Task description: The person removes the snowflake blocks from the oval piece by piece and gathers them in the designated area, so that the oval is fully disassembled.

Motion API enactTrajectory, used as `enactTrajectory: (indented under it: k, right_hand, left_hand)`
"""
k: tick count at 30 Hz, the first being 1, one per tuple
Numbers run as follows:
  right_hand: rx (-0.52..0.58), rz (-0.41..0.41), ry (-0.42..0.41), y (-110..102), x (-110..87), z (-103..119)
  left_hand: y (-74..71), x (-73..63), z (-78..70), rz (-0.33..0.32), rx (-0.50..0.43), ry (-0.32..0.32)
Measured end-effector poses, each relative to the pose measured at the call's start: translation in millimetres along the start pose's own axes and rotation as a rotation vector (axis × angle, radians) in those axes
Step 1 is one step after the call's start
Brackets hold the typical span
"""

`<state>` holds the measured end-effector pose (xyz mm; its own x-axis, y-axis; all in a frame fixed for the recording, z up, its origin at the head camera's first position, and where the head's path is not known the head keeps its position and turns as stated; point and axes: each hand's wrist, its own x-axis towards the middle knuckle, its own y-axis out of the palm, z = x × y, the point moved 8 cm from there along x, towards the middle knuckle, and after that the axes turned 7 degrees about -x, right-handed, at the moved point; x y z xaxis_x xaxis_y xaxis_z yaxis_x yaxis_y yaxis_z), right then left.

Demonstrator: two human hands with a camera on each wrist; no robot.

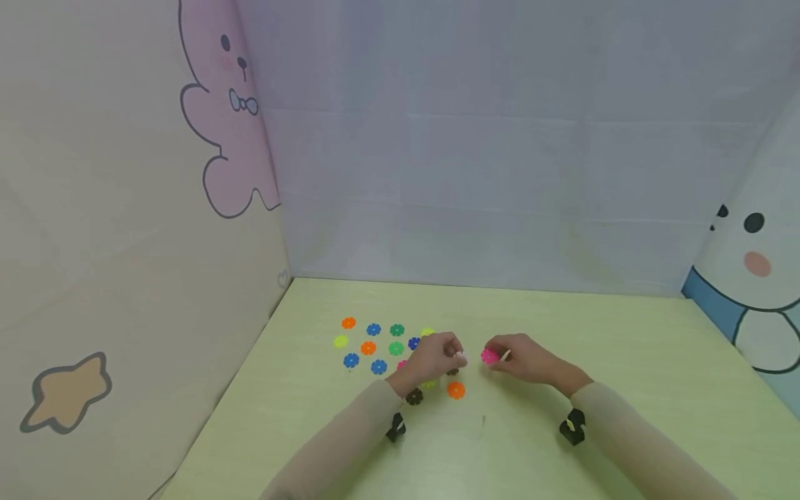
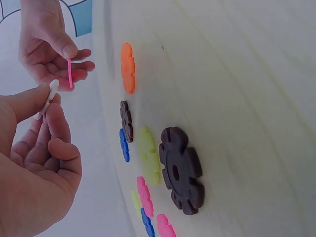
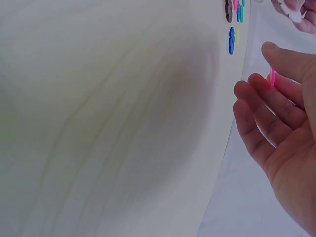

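My left hand [image 1: 430,357] pinches a white flower-shaped plastic disc [image 2: 53,90] between thumb and fingers above the table. Facing it a short way off, my right hand [image 1: 527,357] holds a bright pink flower-shaped disc [image 1: 489,356] by its edge. The two discs are apart. Seen from the left wrist, the pink one is edge-on under the right thumb. Below and beside the left hand lie a dark brown disc [image 2: 181,170], an orange disc [image 1: 456,390] and a yellow-green disc [image 2: 148,155]; the left hand and forearm hide part of the group.
Several more notched discs lie flat on the pale yellow table [image 1: 300,444], left of the hands, among them a blue disc [image 1: 351,360] and a green disc [image 1: 396,330]. A grey-white cloth wall [image 1: 487,173] stands behind the table, with printed cloth at both sides.
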<state>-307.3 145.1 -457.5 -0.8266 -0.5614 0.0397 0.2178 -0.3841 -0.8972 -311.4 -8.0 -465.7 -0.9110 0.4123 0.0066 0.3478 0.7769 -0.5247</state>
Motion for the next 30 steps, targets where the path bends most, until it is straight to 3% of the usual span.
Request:
enactTrajectory:
  k: [8, 15, 20, 30]
  right_hand:
    - [-0.013, -0.027, 0.049, -1.2, -5.3, -22.6]
    - [-0.051, -0.05, 0.078, -2.7, -8.6, -36.0]
    - [-0.04, -0.038, 0.136, -2.8, -8.9, -44.6]
    - [-0.061, -0.028, 0.104, -1.2, -11.4, -52.7]
  left_hand:
    - [13.5, -9.9, 11.2, 0.101, -0.044, -0.073]
    - [19.8, -14.6, 4.5, 0.154, -0.049, -0.052]
    - [17.9, -7.7, -1.0, 0.138, -0.053, -0.051]
    - [22.7, 11.5, 4.0, 0.13, 0.004, -0.079]
